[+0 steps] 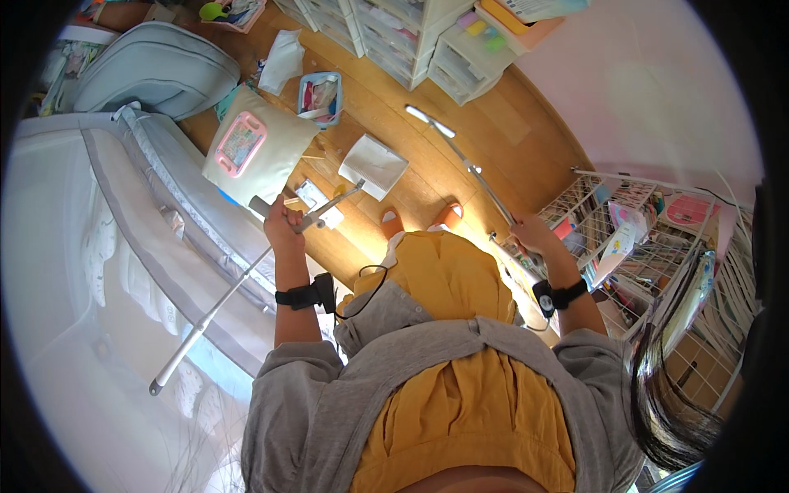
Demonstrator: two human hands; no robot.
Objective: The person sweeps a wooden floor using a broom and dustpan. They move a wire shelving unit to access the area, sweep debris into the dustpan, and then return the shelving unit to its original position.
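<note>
My left hand [284,223] grips a grey metal pole assembly at its joint; one short arm points toward the floor, and a long white telescopic pole [200,328] slants down to the lower left across the pale bed netting. Its grey end piece [259,205] sticks out above my fingers. My right hand [535,234] is closed around the lower end of a thin metal rod [487,182] with a small white crossbar at its far tip, held over the wooden floor. The two poles are apart. Black straps with small devices sit on both wrists.
Around my orange slippers [449,215] lie an open notebook [373,166], a cushion [264,146] bearing a pink-framed toy board, and a blue basket [320,100]. Plastic drawers [394,40] stand ahead. A white wire rack [656,246] with books is at right, a grey bag [161,69] at upper left.
</note>
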